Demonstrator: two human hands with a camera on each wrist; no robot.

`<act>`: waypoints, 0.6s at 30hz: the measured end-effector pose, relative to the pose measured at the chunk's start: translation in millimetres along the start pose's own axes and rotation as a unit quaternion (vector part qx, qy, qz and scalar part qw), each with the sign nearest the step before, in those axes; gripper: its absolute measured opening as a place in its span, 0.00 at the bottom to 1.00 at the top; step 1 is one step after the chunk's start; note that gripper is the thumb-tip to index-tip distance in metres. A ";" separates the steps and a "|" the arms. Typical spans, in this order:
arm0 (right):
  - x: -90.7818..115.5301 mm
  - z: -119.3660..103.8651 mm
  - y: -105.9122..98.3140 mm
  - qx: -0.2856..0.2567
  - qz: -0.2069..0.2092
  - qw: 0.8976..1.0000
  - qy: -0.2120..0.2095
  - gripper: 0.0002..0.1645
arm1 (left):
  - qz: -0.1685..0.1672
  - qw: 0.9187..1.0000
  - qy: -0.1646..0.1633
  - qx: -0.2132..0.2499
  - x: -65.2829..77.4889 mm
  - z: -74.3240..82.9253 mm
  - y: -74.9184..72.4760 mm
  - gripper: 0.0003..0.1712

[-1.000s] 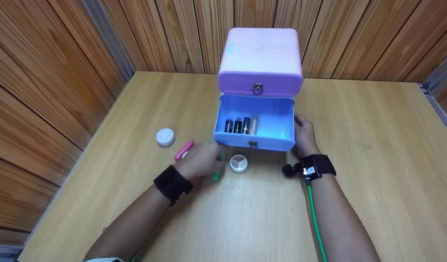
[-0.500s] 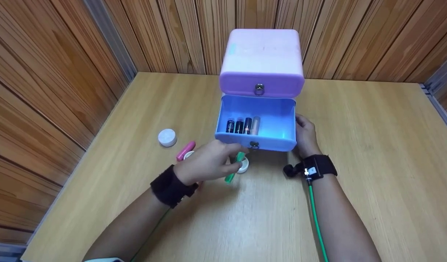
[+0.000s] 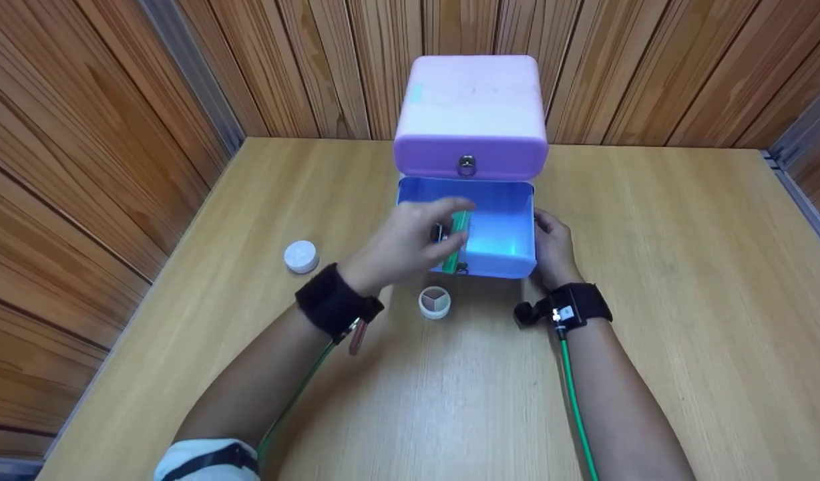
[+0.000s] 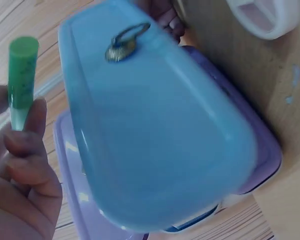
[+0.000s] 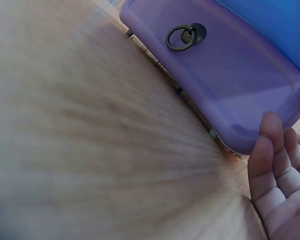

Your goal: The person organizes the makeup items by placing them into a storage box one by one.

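My left hand (image 3: 410,240) pinches a slim green lipstick-like tube (image 3: 458,230) between thumb and fingers, over the pulled-out blue drawer (image 3: 507,266). In the left wrist view the green tube (image 4: 23,75) stands upright, its lower end pale, beside the drawer's front. Behind the left hand a dark lipstick tube (image 3: 438,232) in the drawer shows only partly. My right hand (image 3: 555,250) is at the drawer unit's right side. Seen from the right wrist, its relaxed fingers (image 5: 272,131) lie against the corner of the purple lower drawer (image 5: 230,75).
The unit's pink-purple top (image 3: 473,97) stands against the wood-panelled wall. In front of the drawer sits a small three-part powder pot (image 3: 435,302). A white round jar (image 3: 301,256) lies to the left. A brownish-pink tube (image 3: 358,337) shows beneath the left wrist.
My left hand has picked the green tube up off the table and carried it up and right, over the blue drawer. The right hand stays at the unit's side.
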State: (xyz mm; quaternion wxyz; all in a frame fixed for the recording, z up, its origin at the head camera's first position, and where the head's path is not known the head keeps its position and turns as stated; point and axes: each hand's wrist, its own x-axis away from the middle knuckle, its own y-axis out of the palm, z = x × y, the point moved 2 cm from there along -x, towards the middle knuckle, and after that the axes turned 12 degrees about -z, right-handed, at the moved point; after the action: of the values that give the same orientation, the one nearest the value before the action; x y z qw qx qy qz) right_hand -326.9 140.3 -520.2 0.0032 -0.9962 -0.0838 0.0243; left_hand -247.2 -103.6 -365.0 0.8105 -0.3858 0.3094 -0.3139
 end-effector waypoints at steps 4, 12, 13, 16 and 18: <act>0.5 -0.4 1.9 0.000 -0.002 1.000 0.002 0.26 | 0.009 1.000 -0.023 -0.003 -16.6 -3.1 -6.6 0.21; -2.2 -1.5 -0.6 -0.009 -0.005 1.000 0.013 0.27 | 0.017 0.994 -0.076 -0.078 -49.2 -5.5 -1.3 0.23; -2.1 -1.9 -1.1 -0.008 -0.003 1.000 0.014 0.27 | 0.014 0.992 -0.088 -0.087 -52.4 -7.2 1.5 0.23; -0.7 -3.8 -0.7 -0.008 -0.003 1.000 0.011 0.27 | 0.000 0.989 -0.119 -0.091 -57.4 -13.7 10.5 0.23; -1.0 -4.3 -0.1 -0.012 -0.003 1.000 0.009 0.27 | -0.014 0.986 -0.140 -0.088 -57.9 -18.4 15.2 0.23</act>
State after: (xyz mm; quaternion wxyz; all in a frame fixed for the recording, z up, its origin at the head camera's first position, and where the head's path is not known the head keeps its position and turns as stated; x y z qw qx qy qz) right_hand -327.7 140.2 -515.8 -0.0082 -0.9961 -0.0869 0.0140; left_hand -292.3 -60.5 -371.8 0.8045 -0.4997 0.2139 -0.2396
